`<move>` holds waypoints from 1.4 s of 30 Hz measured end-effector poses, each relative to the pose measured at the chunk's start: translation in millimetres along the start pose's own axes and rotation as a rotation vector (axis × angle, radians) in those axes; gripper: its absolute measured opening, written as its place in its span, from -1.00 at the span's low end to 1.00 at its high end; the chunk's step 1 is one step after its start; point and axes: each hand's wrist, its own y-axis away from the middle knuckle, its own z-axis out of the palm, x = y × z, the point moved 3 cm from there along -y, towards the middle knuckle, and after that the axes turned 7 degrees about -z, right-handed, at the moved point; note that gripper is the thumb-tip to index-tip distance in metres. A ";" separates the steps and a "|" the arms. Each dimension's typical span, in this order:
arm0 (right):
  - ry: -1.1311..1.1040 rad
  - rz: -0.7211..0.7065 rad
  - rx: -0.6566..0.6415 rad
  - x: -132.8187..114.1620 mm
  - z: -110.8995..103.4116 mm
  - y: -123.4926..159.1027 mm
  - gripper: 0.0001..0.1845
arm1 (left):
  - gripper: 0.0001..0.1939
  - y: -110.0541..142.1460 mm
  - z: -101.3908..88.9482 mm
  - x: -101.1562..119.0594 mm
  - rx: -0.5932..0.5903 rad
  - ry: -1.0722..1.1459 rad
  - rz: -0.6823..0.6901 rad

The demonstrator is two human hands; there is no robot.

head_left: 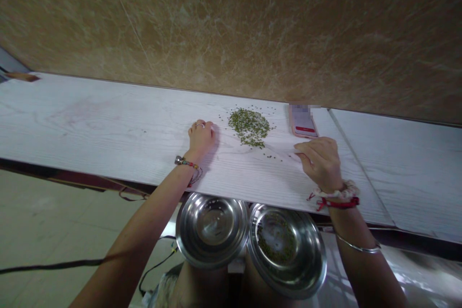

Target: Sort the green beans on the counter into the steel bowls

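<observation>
Small green beans (249, 125), which look like mung beans, lie in a loose patch on the white tabletop, a few scattered around it. Left of the patch, my left hand (202, 135) rests on the table with curled fingers; whatever is inside is hidden. My right hand (321, 161) is to the right of the beans, just below the phone, thumb and fingers pinched together. I cannot make out anything in that pinch. Below the table edge, a steel bowl (306, 255) holds more green beans. Beside it, another steel bowl (187, 231) has a few small bits at its bottom.
A phone (303, 120) lies at the back of the table (108, 125), close to the brown marbled wall (231, 24). Both bowls sit over my lap against the table's front edge. A dark cable (54, 265) runs at the lower left. A seam crosses the tabletop on the right.
</observation>
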 end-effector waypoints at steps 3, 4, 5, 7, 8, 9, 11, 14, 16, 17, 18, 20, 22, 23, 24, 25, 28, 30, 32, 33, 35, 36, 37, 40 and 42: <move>-0.011 -0.007 -0.005 -0.6 0.0 -0.6 -0.84 | -0.63 0.2 -0.4 0.4 -0.003 -0.004 -0.002; -0.019 -0.008 -0.001 -0.4 -0.5 -0.3 -0.84 | -0.63 0.2 -0.5 0.3 -0.002 -0.004 -0.002; -0.026 -0.008 0.004 0.0 -1.2 0.3 -0.82 | -0.63 0.1 -0.4 0.1 -0.003 -0.003 -0.001; -0.039 -0.003 0.018 1.3 -2.6 1.9 -0.79 | -0.63 -0.3 0.0 -0.5 -0.004 -0.001 0.001; -0.044 0.001 0.023 1.9 -3.2 2.8 -0.78 | -0.63 -0.5 0.3 -0.9 -0.004 0.000 0.002; -0.047 0.009 0.025 2.5 -3.6 3.5 -0.78 | -0.63 -0.6 0.6 -1.2 -0.005 -0.001 0.003; -0.047 0.023 0.020 2.9 -3.7 4.0 -0.78 | -0.63 -0.6 0.9 -1.3 -0.002 -0.002 0.007; -0.041 0.009 0.007 1.5 -3.5 2.4 -0.78 | -0.63 -0.2 0.6 -0.8 0.005 0.003 0.009; -0.044 -0.015 0.014 0.3 -4.2 0.9 -0.78 | -0.63 -0.1 0.4 -0.4 0.004 0.007 0.006; -0.047 -0.022 0.019 -0.1 -4.8 0.4 -0.79 | -0.63 -0.2 0.4 -0.3 0.001 0.008 0.003; -0.051 -0.026 0.026 -0.2 -5.4 0.1 -0.79 | -0.63 -0.3 0.6 -0.2 -0.003 0.008 0.000; -0.057 -0.022 0.035 0.2 -6.5 0.1 -0.80 | -0.62 -0.9 0.9 -0.1 -0.010 0.005 -0.001; -0.053 -0.017 0.041 0.6 -7.1 0.3 -0.81 | -0.61 -1.3 1.0 -0.3 -0.011 -0.003 -0.001; -0.046 -0.018 0.047 0.6 -7.2 0.2 -0.81 | -0.61 -1.4 1.0 -0.3 -0.011 -0.008 0.000; -0.038 -0.019 0.052 0.4 -7.2 0.1 -0.81 | -0.61 -1.4 0.9 -0.4 -0.011 -0.012 0.000; -0.029 -0.021 0.055 0.1 -7.0 -0.2 -0.81 | -0.61 -1.3 0.7 -0.4 -0.010 -0.014 0.001; -0.012 -0.019 0.059 -1.2 -5.5 -1.4 -0.82 | -0.61 -1.0 0.3 -0.3 -0.006 -0.005 0.004; -0.011 -0.017 0.047 -1.8 -3.8 -1.9 -0.82 | -0.62 -1.1 0.6 -0.6 -0.001 0.003 0.001; -0.012 -0.012 0.031 -2.1 -2.3 -2.0 -0.82 | -0.62 -1.5 1.4 -1.0 -0.002 0.004 -0.001; -0.011 -0.011 0.025 -2.2 -1.8 -2.0 -0.83 | -0.62 -1.7 1.7 -1.3 -0.002 0.003 0.000; -0.010 -0.019 0.016 -2.7 -1.5 -2.2 -0.83 | -0.62 -1.8 2.2 -1.6 -0.002 0.001 0.000; -0.014 -0.027 0.013 -3.1 -1.7 -2.4 -0.83 | -0.62 -1.7 2.2 -1.6 -0.003 0.002 0.000; -0.020 -0.036 0.009 -3.5 -2.1 -2.6 -0.83 | -0.62 -1.5 2.0 -1.6 -0.005 0.002 0.000; -0.032 -0.036 -0.004 -3.6 -3.9 -2.5 -0.81 | -0.61 -0.7 0.8 -1.2 -0.010 0.003 -0.001; -0.022 -0.014 -0.012 -2.6 -5.0 -1.4 -0.82 | -0.61 -0.3 -0.1 -0.8 -0.015 0.008 0.000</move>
